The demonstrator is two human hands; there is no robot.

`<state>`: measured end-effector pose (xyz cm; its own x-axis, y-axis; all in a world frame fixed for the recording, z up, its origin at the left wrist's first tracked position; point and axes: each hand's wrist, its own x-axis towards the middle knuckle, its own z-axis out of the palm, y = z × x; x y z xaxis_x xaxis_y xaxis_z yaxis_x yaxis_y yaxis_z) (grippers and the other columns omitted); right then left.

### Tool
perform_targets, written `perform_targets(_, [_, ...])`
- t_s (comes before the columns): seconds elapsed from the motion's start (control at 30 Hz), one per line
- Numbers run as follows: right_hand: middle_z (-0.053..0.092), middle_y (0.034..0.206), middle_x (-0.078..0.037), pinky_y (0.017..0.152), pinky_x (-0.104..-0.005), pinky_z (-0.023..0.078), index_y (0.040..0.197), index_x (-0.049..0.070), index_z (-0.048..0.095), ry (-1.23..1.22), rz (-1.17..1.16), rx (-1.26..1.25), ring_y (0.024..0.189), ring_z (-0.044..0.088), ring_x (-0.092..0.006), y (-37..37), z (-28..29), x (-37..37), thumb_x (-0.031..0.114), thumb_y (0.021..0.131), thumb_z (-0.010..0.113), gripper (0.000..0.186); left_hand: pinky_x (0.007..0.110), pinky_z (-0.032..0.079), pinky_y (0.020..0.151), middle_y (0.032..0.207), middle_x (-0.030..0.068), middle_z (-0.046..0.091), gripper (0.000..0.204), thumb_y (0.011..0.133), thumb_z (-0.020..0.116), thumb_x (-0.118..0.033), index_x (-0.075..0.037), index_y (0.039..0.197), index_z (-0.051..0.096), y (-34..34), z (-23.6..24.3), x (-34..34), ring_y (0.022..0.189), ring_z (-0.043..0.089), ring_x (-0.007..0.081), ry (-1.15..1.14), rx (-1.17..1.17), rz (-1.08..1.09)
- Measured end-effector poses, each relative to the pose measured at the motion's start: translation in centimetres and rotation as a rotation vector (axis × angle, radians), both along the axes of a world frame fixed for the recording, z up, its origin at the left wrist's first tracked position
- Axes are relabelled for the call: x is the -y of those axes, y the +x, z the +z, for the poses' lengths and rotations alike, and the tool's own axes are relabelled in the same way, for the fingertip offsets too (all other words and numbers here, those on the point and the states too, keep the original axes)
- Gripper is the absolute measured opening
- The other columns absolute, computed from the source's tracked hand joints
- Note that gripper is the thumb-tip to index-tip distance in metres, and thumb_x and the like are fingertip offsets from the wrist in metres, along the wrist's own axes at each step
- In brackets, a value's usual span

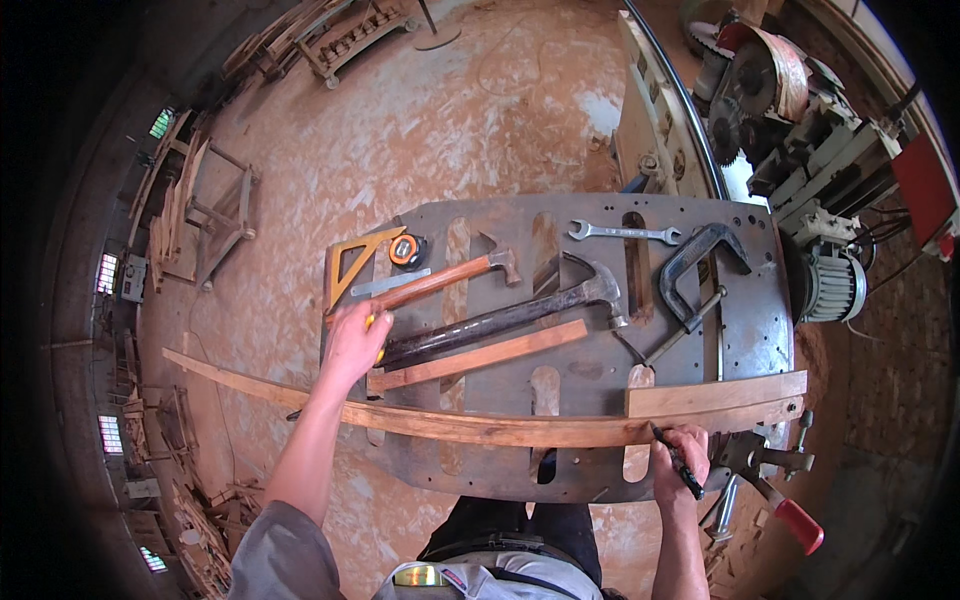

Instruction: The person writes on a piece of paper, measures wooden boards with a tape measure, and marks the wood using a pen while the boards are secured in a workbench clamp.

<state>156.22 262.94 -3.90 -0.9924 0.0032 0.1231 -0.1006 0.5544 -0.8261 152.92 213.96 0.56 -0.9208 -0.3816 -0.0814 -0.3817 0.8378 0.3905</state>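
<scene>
My right hand grips a black pen, whose tip meets the edge of a long thin wooden strip. The strip runs across the near side of the metal table, its left end far past the table edge. My left hand is closed around something with yellow parts, mostly hidden by the fingers. Beside it lie a wooden-handled hammer and a dark-handled claw hammer. A shorter wood piece lies between the claw hammer and the strip. Another short board rests along the strip's right end.
On the slotted metal table are a yellow triangle square, tape measure, metal blade, wrench and C-clamp. A red-handled clamp juts out at right, near a motor and saw machinery.
</scene>
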Motion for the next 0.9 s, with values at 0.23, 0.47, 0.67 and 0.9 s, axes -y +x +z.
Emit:
perform_targets(0.23, [0.069, 0.093, -0.013, 0.085, -0.0413, 0.050, 0.087, 0.002, 0.067, 0.039, 0.049, -0.037, 0.094, 0.062, -0.0311, -0.1, 0.2, -0.1, -0.004, 0.067, 0.077, 0.024, 0.045, 0.044, 0.095, 0.107, 0.0152, 0.062, 0.031, 0.081, 0.076, -0.023, -0.003, 0.103, 0.067, -2.8, -3.9, -0.4, 0.106, 0.053, 0.0349, -0.390, -0.195, -0.273])
perform_targets(0.47, [0.067, 0.091, -0.013, 0.082, -0.0394, 0.051, 0.089, 0.001, 0.068, 0.023, 0.050, -0.058, 0.093, 0.063, -0.0302, -0.3, 0.2, -0.5, -0.002, 0.068, 0.077, 0.023, 0.046, 0.046, 0.093, 0.113, 0.0170, 0.061, 0.041, 0.078, 0.075, -0.014, -0.002, 0.116, 0.063, -2.4, -1.3, -7.7, 0.108, 0.055, 0.0358, -0.298, -0.303, -0.503])
perform_targets(0.67, [0.068, 0.085, -0.010, 0.079, -0.0386, 0.051, 0.090, 0.002, 0.068, 0.017, 0.095, -0.067, 0.091, 0.061, -0.0303, -0.8, 0.9, -0.4, 0.003, 0.071, 0.078, 0.021, 0.040, 0.055, 0.072, 0.084, 0.0122, 0.069, 0.039, 0.081, 0.076, -0.021, -0.003, 0.113, 0.064, -2.1, -1.3, -23.2, 0.081, 0.068, 0.0290, 0.215, -0.116, -0.814])
perform_targets(0.9, [0.067, 0.085, -0.010, 0.078, -0.0381, 0.050, 0.090, 0.002, 0.068, -0.009, 0.094, -0.079, 0.089, 0.061, -0.0298, -0.4, 0.6, -0.5, 0.002, 0.071, 0.078, 0.022, 0.051, 0.052, 0.071, 0.077, 0.0220, 0.067, 0.039, 0.089, 0.064, -0.041, -0.002, 0.082, 0.068, -4.7, -2.9, -29.7, 0.079, 0.066, 0.0429, 0.318, 0.356, -0.618])
